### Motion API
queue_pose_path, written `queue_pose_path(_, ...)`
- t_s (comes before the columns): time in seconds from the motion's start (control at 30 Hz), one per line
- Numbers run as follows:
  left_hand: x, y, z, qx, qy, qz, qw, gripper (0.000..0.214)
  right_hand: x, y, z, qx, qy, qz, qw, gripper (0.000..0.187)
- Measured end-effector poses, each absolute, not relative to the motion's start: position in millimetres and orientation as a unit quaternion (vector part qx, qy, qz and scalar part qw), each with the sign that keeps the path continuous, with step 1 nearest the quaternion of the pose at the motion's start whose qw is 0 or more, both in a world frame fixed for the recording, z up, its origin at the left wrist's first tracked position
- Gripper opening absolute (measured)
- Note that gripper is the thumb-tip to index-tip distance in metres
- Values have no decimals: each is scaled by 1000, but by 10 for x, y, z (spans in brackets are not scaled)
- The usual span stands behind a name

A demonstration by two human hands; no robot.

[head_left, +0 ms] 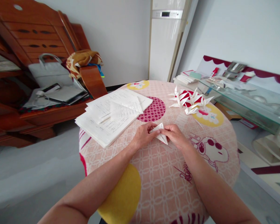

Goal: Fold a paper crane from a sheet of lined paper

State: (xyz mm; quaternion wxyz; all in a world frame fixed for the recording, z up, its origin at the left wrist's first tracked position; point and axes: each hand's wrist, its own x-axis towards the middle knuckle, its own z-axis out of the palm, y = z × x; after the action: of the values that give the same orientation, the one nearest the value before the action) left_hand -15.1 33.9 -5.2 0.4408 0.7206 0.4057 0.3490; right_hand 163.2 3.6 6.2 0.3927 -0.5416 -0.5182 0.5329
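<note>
My left hand [143, 134] and my right hand [176, 135] meet over a small folded piece of white paper [160, 133], both pinching it low above the round table [168, 186] with its pink patterned cloth. The paper is creased into a pointed, triangular shape. Both hands' fingers are closed on its edges. Left of my hands lies a stack of printed white sheets [112, 116]. Several finished folded paper cranes [191, 101] lie at the table's far right.
A wooden bench [49, 43] at the left holds a grey bag [50, 71], papers and a folded blanket [82, 60]. A white standing air conditioner [165, 40] is behind the table. A glass shelf [247, 99] with cups and clutter runs along the right.
</note>
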Motion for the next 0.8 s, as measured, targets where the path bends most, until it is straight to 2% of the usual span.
queue_pose_path(0.1, -150, 339, -53, 719, 415, 350, 434, 36, 1637, 36, 57, -543, -523, 529, 388, 30)
queue_pose_path(0.3, -141, 324, -6, 722, 434, 353, 407, 49, 1644, 33, 38, -549, -538, 531, 357, 35)
queue_pose_path(0.63, -137, 323, -44, 718, 418, 366, 418, 31, 1680, 63, -81, -532, -549, 534, 361, 40)
queue_pose_path(0.8, -146, 356, -83, 675, 417, 394, 464, 25, 1627, 26, 68, -538, -522, 551, 366, 28)
